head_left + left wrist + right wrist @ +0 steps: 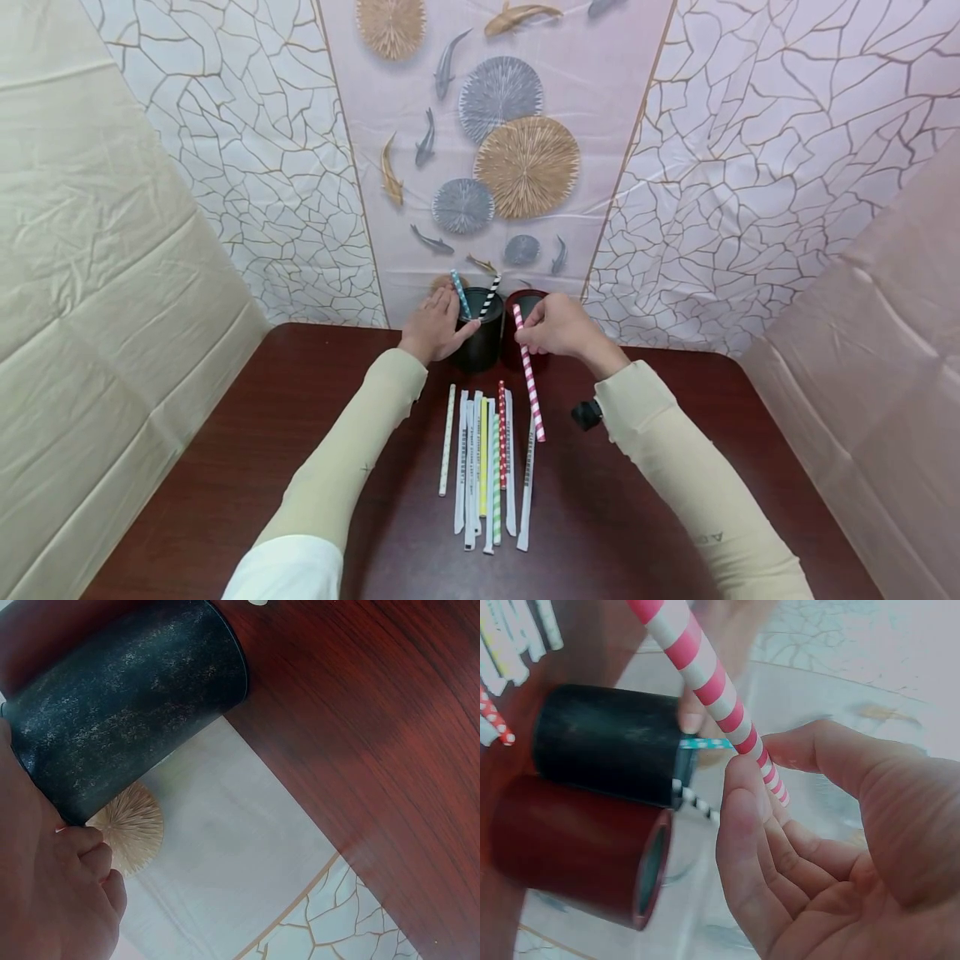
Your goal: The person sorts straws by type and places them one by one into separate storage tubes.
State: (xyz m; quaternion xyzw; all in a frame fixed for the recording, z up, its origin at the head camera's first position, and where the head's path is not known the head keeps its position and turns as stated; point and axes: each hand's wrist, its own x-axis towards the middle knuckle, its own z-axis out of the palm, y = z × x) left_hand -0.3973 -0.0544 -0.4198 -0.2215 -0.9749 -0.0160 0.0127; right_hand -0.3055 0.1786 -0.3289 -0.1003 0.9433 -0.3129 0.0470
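Note:
A pink-and-white striped straw (530,375) is pinched between the thumb and fingers of my right hand (558,325). It slants over the front of the dark red cup (577,851), its upper end close to the rim. My left hand (437,323) holds the black cup (480,343) at its left rim, thumb at the front edge; in the left wrist view curled fingers (97,855) sit at the rim. A blue dotted straw (460,292) and a black-and-white striped straw (491,296) stand in the black cup.
In front of the cups several straws lie roughly side by side: a yellow one (483,467), a red dotted one (502,425), a green striped one (497,492), a pale one (447,442) and paper-wrapped ones (527,500). A patterned cloth (300,192) hangs behind the dark wood table (315,375).

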